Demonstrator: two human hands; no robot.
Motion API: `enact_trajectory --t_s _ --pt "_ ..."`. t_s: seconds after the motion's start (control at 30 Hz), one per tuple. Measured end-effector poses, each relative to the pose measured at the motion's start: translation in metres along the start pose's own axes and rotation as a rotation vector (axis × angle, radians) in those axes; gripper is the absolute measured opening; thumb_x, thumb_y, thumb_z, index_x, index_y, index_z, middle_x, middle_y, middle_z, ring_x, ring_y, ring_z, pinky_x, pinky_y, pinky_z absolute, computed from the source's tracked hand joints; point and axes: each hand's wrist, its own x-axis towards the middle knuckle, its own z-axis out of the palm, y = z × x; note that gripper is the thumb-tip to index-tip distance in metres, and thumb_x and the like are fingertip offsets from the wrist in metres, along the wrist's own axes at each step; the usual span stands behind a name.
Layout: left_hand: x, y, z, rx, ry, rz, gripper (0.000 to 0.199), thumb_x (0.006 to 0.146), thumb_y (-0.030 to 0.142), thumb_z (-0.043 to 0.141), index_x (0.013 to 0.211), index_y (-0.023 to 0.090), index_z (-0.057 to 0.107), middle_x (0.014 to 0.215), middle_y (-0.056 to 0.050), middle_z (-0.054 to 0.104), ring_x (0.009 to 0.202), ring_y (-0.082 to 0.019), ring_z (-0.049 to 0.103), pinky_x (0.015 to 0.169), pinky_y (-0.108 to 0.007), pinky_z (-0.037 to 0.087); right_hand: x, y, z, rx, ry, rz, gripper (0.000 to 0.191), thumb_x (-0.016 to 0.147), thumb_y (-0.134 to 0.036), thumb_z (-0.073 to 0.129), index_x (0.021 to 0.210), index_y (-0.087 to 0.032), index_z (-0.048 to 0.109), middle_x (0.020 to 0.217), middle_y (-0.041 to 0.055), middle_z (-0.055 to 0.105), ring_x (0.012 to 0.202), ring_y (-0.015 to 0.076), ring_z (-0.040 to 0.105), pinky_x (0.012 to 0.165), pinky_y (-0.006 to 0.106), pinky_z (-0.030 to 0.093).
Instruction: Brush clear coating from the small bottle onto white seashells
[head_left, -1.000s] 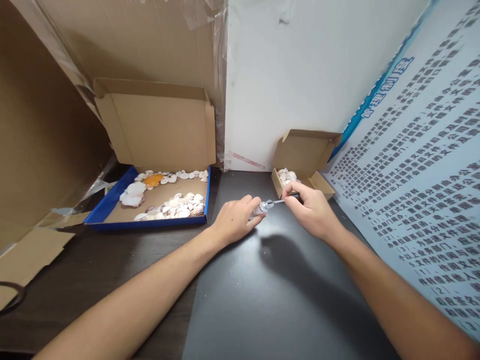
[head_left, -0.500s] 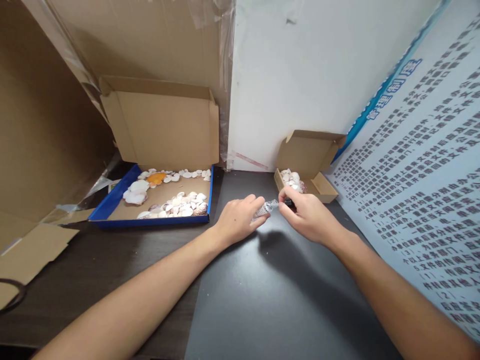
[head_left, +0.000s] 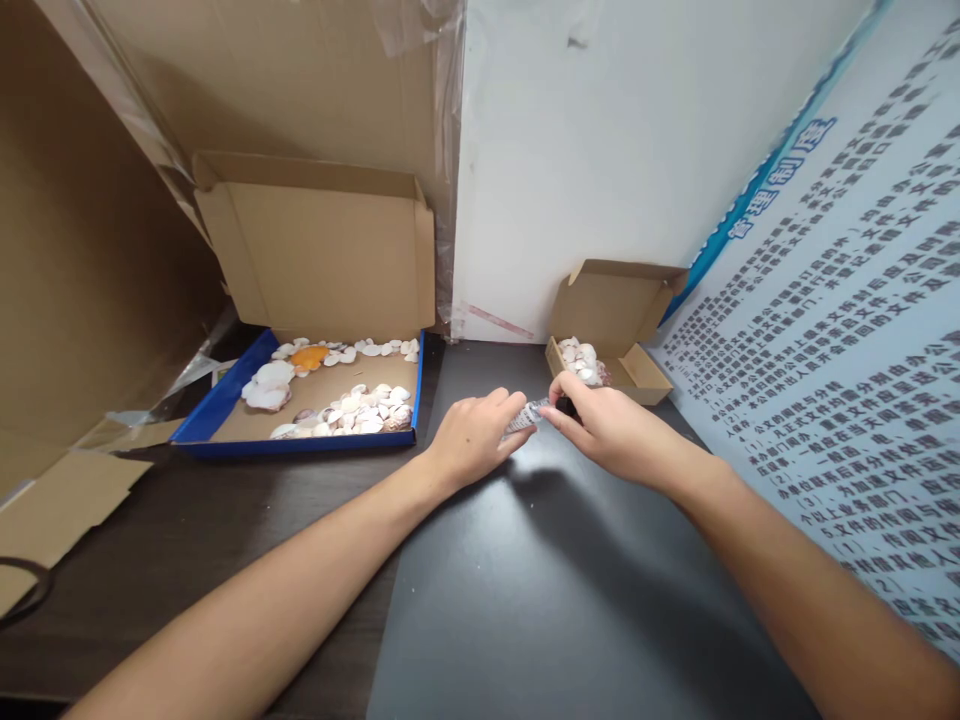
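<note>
My left hand is closed round a small clear bottle with dark printing, above the grey mat. The fingers of my right hand are pinched at the bottle's right end, on a small black part that looks like a cap. Just behind my right hand stands a small open cardboard box with white shells in it. To the left, a blue-edged box with its lid raised holds white shells and an orange shell.
A grey mat covers part of the dark wooden table. Cardboard lies at the left edge with a dark loop on it. A white board and a printed poster rise behind and to the right.
My right hand has shifted slightly left, nearer to my left hand, with its fingers closer along the bottle. The view has moved a little.
</note>
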Motion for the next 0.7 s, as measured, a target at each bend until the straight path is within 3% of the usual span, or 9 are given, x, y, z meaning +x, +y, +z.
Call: enact_trajectory --t_s 0.3,0.7 --pt "-0.001 0.0 0.0 0.002 0.001 0.003 0.028 0.097 0.048 0.041 0.098 0.022 0.052 0.091 -0.003 0.063 0.078 -0.02 0.064 0.064 -0.03 0.044 -0.002 -0.009 -0.001 -0.142 0.009 0.008 0.017 0.099 -0.037 0.041 0.097 -0.021 0.047 0.067 0.0041 0.062 0.059 0.0233 0.058 0.051 0.029 0.029" --pt "-0.001 0.0 -0.001 0.001 -0.002 -0.014 0.026 0.096 0.047 0.043 0.098 0.023 0.053 0.093 -0.003 0.063 0.076 -0.02 0.064 0.062 -0.03 0.042 -0.014 -0.001 -0.01 -0.01 0.089 0.006 0.017 0.098 -0.038 0.041 0.093 -0.023 0.046 0.068 0.0018 0.062 0.059 0.0212 0.059 0.054 0.029 0.035"
